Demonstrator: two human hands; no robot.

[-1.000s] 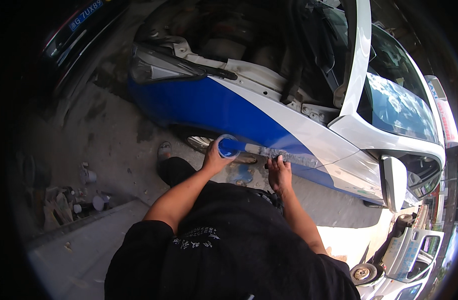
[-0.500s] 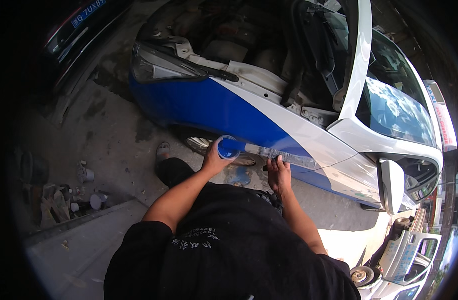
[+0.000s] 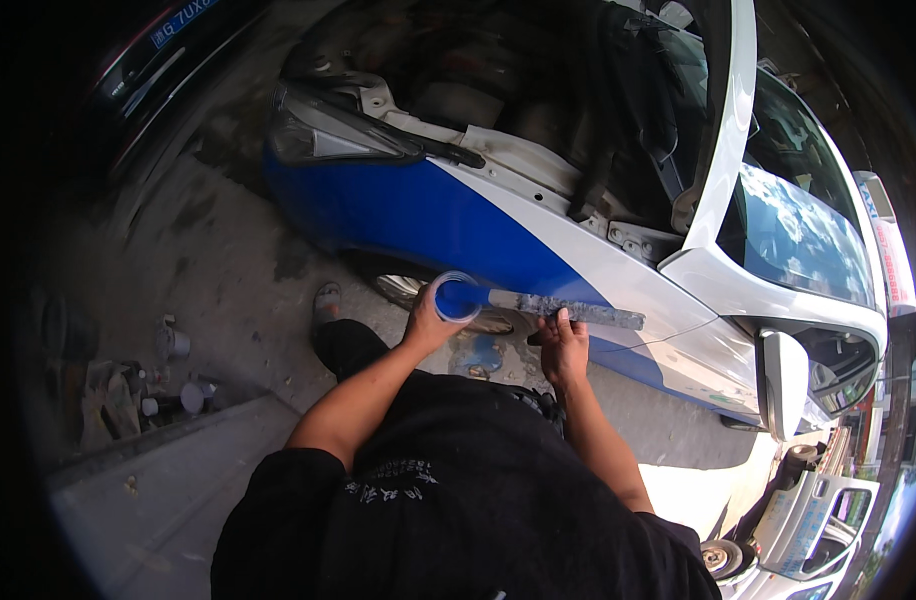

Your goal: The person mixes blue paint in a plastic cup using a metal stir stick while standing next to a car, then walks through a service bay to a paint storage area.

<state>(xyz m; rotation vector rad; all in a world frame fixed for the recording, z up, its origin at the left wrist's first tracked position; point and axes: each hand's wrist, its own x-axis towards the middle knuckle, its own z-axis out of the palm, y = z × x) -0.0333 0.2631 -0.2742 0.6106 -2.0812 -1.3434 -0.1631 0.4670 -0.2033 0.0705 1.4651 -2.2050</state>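
Observation:
My left hand [image 3: 428, 326] is closed around a clear plastic cup [image 3: 458, 276] with blue paint [image 3: 460, 301] inside. A long, flat stirring stick [image 3: 603, 314], crusted grey with old paint, lies across the fingers of my right hand [image 3: 562, 345], which is closed on its middle. The stick's blue-coated end meets the cup's right side, and its other end points right. Both hands are in front of my body, beside the blue and white front fender [image 3: 428, 215] of a car.
The car's engine bay [image 3: 478, 100] is uncovered, and its side mirror [image 3: 781, 385] juts out at right. A wheel [image 3: 403, 290] sits below the fender. Containers and scraps [image 3: 113, 400] lie at left by a grey panel [image 3: 178, 490]. A dark vehicle [image 3: 148, 80] stands far left.
The stick has turned slightly in my right hand, so its grey flat face shows more plainly. My left hand still holds the cup in nearly the same place. The view has shifted a little.

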